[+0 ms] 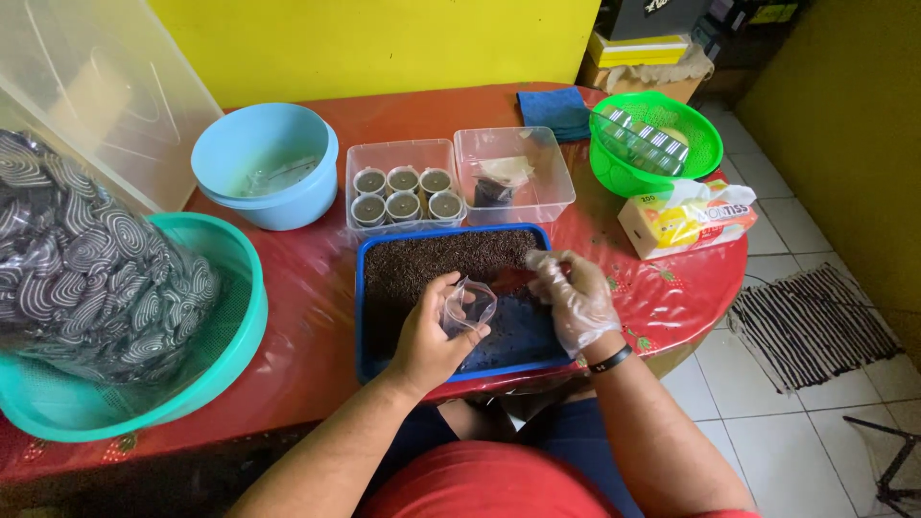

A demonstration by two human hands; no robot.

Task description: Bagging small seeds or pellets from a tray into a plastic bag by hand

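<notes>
both hands [432,336] curled, right gloved [574,299]

Domestic room, likely a home dining corner; yellow walls [384,38]; round table under red plastic cloth [307,317]; white tiled floor [767,422]; striped mat [811,326]; household plastic basins [264,163].

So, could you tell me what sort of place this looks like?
Probably a home room used for small packing work: a round table under a red plastic cover, household basins and a tissue pack on it, tiled floor with a striped mat.
</notes>
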